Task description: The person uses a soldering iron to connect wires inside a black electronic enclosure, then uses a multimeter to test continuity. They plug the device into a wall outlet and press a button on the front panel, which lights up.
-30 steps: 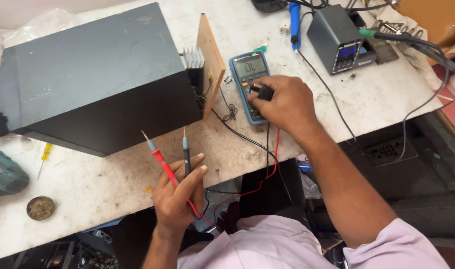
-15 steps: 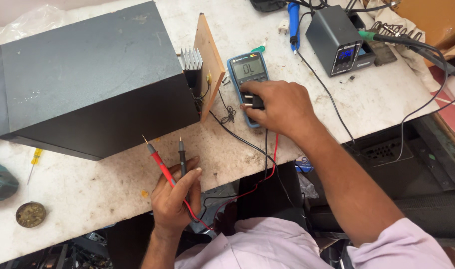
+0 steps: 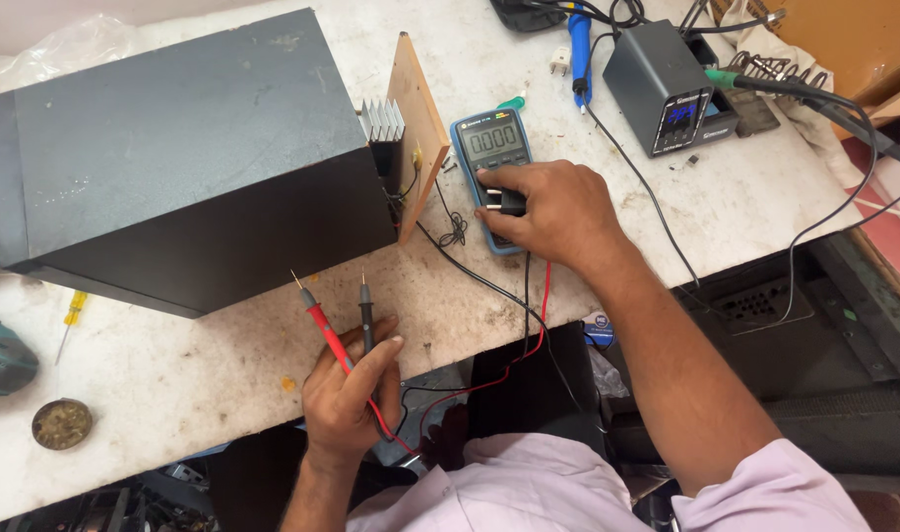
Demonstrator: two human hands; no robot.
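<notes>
Two probes [image 3: 337, 320], red and black, clamped in left fingers [image 3: 376, 360]; right fingers [image 3: 494, 197] pinch the blue multimeter's dial [image 3: 506, 200]

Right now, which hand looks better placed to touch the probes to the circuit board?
Probably the left hand: it holds both the red probe and black probe, tips up. The right hand rests on the meter.

A red probe [image 3: 324, 330] and a black probe [image 3: 365, 313] are held together in the left hand [image 3: 350, 399], tips raised over the surface [image 3: 204, 365]. The dial of the blue meter [image 3: 489, 148] is gripped by the right hand [image 3: 548, 212]. A black box [image 3: 174, 158] is seen beside a wooden board [image 3: 420, 118].
</notes>
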